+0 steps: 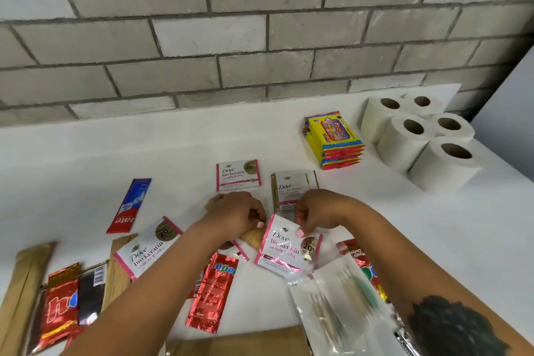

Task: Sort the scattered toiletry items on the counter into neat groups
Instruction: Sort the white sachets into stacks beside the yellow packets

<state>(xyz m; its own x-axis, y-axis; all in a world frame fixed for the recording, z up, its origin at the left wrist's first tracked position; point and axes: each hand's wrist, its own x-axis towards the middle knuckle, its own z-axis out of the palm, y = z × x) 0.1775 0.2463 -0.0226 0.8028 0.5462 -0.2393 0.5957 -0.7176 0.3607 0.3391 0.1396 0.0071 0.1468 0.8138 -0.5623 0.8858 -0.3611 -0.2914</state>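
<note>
Pinching the top edge of a Dove sachet (284,251), right hand (316,211) has thumb and fingertip closed on its upper corner; the sachet lies tilted at counter centre, lower edge overlapping a clear toothpick packet (332,306). Left hand (234,214) is curled just beside it, fingers bent in tight. It may be holding the tan item (254,237) poking out underneath, but the knuckles block the view, so can't tell what it grips.

Outward from there: two more Dove sachets sit just beyond the hands, one flat (238,175), one partly under the right hand (291,188). A fourth (148,248) lies at an angle left of the left forearm, on top of a brown paper sleeve (118,272). Toothpaste sachet (130,205) is apart to the left. Red foil sachets (212,292) and (59,306) are scattered near the front edge.

Already grouped, by the look of it: wipes stack (335,139) and toilet rolls (416,136), far right of the counter (144,147).

Step in hand, my read: collecting the Dove sachets into one group. Next move likely needs the pinched sachet lifted off the toothpick packet without dragging it, then laid squarely with the two behind. The left-side one wants fetching after.
</note>
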